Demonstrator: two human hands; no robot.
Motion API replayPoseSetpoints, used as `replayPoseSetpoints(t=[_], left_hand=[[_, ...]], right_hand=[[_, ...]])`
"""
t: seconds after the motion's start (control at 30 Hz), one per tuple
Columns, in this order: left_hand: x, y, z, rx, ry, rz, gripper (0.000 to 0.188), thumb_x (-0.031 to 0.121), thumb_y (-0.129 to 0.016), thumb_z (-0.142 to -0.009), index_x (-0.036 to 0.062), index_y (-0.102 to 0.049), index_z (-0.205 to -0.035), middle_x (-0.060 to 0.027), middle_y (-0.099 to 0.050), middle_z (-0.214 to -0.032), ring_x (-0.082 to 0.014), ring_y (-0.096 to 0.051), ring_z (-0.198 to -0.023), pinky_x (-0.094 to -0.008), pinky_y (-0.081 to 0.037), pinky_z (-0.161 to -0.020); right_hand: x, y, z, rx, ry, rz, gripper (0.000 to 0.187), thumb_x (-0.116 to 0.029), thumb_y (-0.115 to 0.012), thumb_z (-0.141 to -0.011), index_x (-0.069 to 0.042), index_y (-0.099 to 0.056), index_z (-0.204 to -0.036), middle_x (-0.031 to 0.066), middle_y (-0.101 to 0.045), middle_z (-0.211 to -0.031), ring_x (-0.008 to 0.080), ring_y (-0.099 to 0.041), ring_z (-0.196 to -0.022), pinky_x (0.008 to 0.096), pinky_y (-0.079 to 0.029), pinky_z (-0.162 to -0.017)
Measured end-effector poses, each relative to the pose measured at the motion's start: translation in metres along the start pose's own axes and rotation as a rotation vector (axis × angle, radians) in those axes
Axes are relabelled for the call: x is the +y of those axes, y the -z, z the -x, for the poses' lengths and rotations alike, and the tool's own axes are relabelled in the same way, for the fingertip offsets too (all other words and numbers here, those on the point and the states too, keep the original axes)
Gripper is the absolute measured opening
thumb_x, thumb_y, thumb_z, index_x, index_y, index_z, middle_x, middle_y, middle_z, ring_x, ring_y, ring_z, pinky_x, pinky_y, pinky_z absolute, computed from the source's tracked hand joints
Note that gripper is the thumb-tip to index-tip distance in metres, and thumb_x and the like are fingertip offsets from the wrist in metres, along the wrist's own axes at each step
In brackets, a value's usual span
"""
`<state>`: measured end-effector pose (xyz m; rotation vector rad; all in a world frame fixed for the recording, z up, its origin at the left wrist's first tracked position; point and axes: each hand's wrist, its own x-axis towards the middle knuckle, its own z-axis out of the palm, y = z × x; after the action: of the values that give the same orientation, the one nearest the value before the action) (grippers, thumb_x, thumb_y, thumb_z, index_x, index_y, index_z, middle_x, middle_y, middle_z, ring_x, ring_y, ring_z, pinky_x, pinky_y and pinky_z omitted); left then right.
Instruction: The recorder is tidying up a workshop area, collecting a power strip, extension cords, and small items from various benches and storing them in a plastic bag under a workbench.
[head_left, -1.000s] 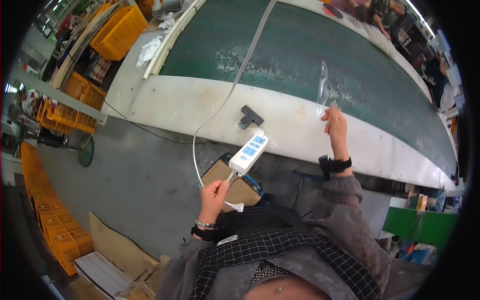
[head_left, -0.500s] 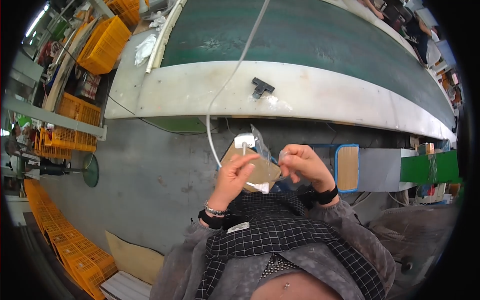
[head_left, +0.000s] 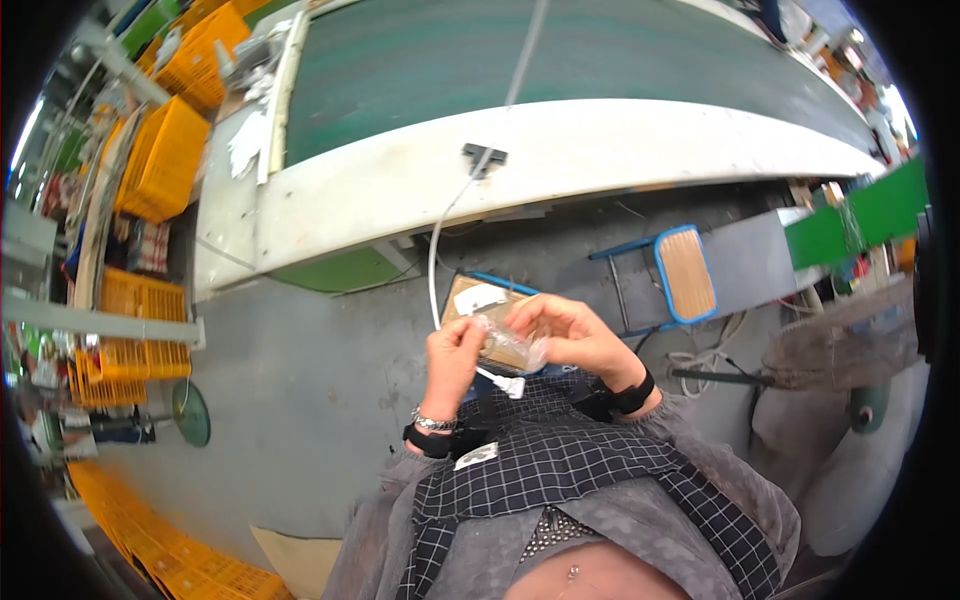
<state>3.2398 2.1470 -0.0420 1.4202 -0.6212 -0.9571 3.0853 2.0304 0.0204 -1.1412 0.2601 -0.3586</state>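
My left hand is closed in a pinch on one edge of a clear plastic bag. The crumpled film stretches across to my right hand, whose bent fingers and thumb are closed on its other side. Just beyond the fingers shows a white block, partly hidden, over a tan board-like surface. A white cable hangs from above and passes behind my left hand. Its white plug sticks out below that hand, in front of my checked apron.
A long white-edged bench with a green belt runs ahead. On its edge lies a black T-shaped piece. A blue-framed stool stands to the right. Orange crates line the left side. A fan is at right.
Both hands have come closer together, with the clear bag now stretched between them. My left fingers, extended before, are now pinched on the film. The view has turned and shifted.
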Motion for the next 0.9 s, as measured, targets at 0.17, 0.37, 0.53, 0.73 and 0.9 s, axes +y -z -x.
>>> replayPoseSetpoints(t=[0.17,0.37,0.53,0.73,0.9], left_hand=[[0.001,0.015,-0.004,0.063,0.118,0.149,0.023,0.014,-0.055,-0.089,-0.0025,-0.065,-0.076,0.0031,-0.055,-0.065,-0.0037,-0.046,-0.061,-0.0201,-0.037,-0.055],[0.002,0.005,-0.013,0.02,-0.114,-0.094,0.022,0.015,-0.056,-0.089,-0.002,-0.069,-0.084,-0.001,-0.059,-0.07,-0.0072,-0.049,-0.068,-0.0224,-0.039,-0.062],[0.001,-0.016,-0.011,-0.034,-0.131,-0.13,0.016,0.012,-0.06,-0.087,-0.0009,-0.069,-0.092,-0.0016,-0.06,-0.081,-0.0074,-0.053,-0.074,-0.0216,-0.043,-0.066],[-0.002,-0.016,-0.011,-0.094,-0.063,0.04,0.015,0.013,-0.065,-0.085,0.0036,-0.053,-0.089,0.0026,-0.055,-0.079,-0.0033,-0.05,-0.072,-0.0168,-0.041,-0.063],[0.0,-0.01,-0.011,-0.207,-0.02,0.067,0.023,0.01,-0.07,-0.079,0.003,-0.051,-0.091,0.0032,-0.049,-0.081,-0.0029,-0.047,-0.07,-0.0154,-0.039,-0.061]], right_hand=[[0.002,0.021,0.032,0.179,-0.275,0.386,0.034,-0.006,-0.069,-0.075,-0.004,-0.054,-0.106,0.0061,-0.06,-0.089,0.0114,-0.059,-0.08,0.0242,-0.047,-0.071],[-0.014,0.038,0.044,0.437,-0.138,0.2,0.039,-0.018,-0.065,-0.079,-0.002,-0.051,-0.112,0.0057,-0.058,-0.105,0.0074,-0.054,-0.083,0.0221,-0.046,-0.071],[0.002,0.021,-0.004,0.058,-0.137,0.226,0.072,-0.023,-0.069,-0.077,0.002,-0.033,-0.134,0.0136,-0.048,-0.125,0.0135,-0.056,-0.086,0.0277,-0.047,-0.076],[0.028,0.014,-0.006,-0.002,-0.225,0.223,0.049,-0.022,-0.07,-0.077,0.002,-0.051,-0.115,0.0037,-0.059,-0.092,0.0074,-0.052,-0.076,0.0236,-0.044,-0.064],[0.032,0.02,0.001,-0.032,-0.309,0.238,0.019,-0.021,-0.064,-0.083,-0.003,-0.058,-0.081,-0.0039,-0.053,-0.067,0.0045,-0.048,-0.065,0.0226,-0.039,-0.059]])
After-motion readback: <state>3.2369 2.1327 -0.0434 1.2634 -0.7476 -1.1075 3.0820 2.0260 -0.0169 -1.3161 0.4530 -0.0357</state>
